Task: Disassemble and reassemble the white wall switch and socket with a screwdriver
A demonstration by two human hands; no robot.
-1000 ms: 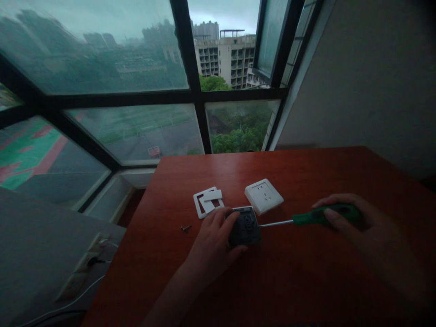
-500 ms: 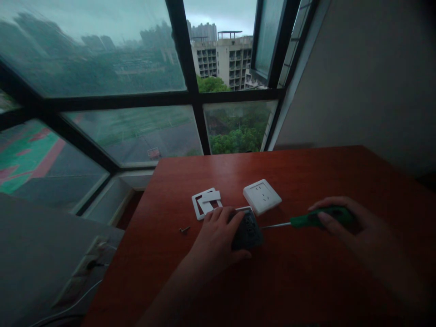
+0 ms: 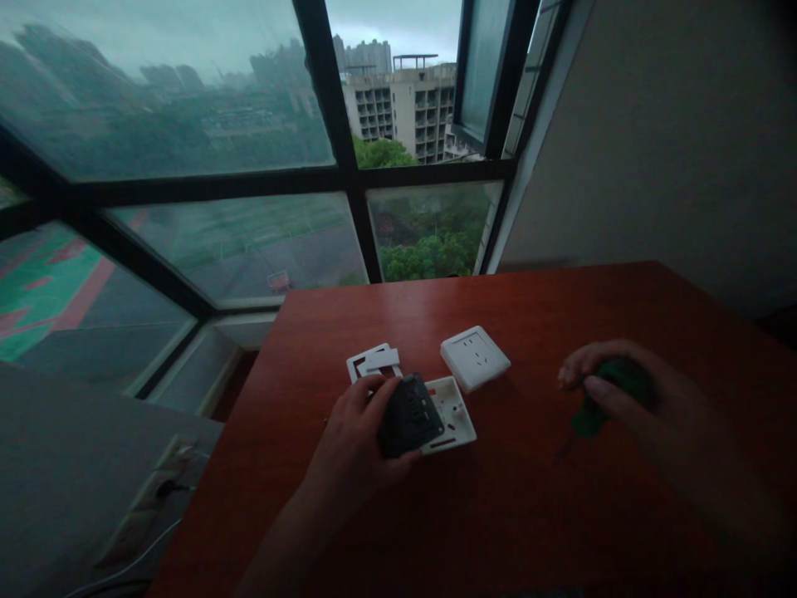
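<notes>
My left hand (image 3: 358, 428) grips a dark socket module (image 3: 411, 415) by its sides, tilted over the left part of a white back box (image 3: 459, 419). The box lies on the table with its open inside facing up, and small holes show in its floor. In my right hand (image 3: 628, 399) is a green-handled screwdriver (image 3: 591, 418), its blurred shaft pointing down and left, apart from the box. Behind the box sits a whole white wall socket (image 3: 475, 357). White cover frame pieces (image 3: 374, 361) lie beyond my left fingers, partly hidden by them.
The reddish-brown wooden table (image 3: 529, 515) reaches to a dark-framed window (image 3: 429, 176) at the back. A grey wall (image 3: 653, 149) stands on the right. Down at the left, wall outlets (image 3: 153, 490) have a plug and a white cable.
My left hand has lifted the dark module and shifted it left, baring the white box beneath. The screwdriver has swung from pointing left at the module to pointing downward, away from it.
</notes>
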